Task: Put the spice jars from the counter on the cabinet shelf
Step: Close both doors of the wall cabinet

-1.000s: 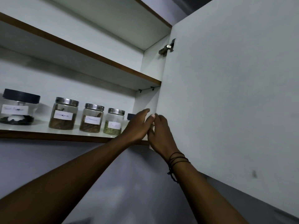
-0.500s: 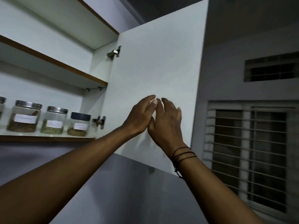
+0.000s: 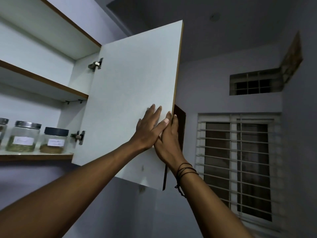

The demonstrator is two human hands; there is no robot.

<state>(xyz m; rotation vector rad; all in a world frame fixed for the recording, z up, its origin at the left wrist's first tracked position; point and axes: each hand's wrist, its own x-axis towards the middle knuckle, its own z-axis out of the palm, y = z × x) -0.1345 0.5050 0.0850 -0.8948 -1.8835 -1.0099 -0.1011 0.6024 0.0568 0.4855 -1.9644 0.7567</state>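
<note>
Both hands are pressed on the door (image 3: 130, 93) at frame centre. Left hand (image 3: 149, 127): flat, fingers spread, nothing held. Right hand (image 3: 169, 141): fingers wrapped over the door's free edge. Jars (image 3: 53, 140) are seen on the shelf (image 3: 34, 156), lower left.

Cabinet door (image 3: 130, 93) stands ajar, swung out from its hinges, partly screening the right end of the lower shelf (image 3: 36, 156). Both hands lie on its inner face near the free edge: left hand (image 3: 148, 129) flat, right hand (image 3: 169, 143) wrapped at the edge. Shelf front open leftward. Jars, black-lidded (image 3: 54, 140) and steel-lidded (image 3: 23, 136), occupy its right end. Upper shelf (image 3: 42, 79) bare where seen.
</note>
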